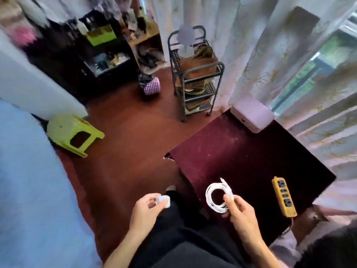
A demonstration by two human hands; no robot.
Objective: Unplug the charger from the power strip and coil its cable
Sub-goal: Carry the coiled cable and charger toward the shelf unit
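1. The charger (163,202) is a small white block with metal prongs showing on its left side. It sits at 6 o'clock in the view, over the person's dark lap, well apart from the power strip (284,197).
2. The left grip (145,208) is clamped on the charger, fingers curled round the block.
3. The cable (208,199) is white and wound into a neat round coil of several loops, with one short end and its plug sticking up toward 12 o'clock.
4. The right grip (238,211) pinches the coil at its 4 o'clock side, thumb on top. The coil hangs over the near corner of the desk (241,151).
5. The power strip is yellow with dark sockets and lies flat near the desk's right edge, at 3 o'clock from the coil. Its own cord drops off the near edge.
6. The desk top is dark maroon. A lavender box (253,116) stands on its far corner at 1 o'clock.
7. On the red-brown floor (125,132), a lime-green stool (73,133) sits at 9 o'clock and a dark tiered cart (197,74) at 12 o'clock.
8. A blue bed (29,180) fills the left side, and pale curtains (260,55) hang behind the desk.
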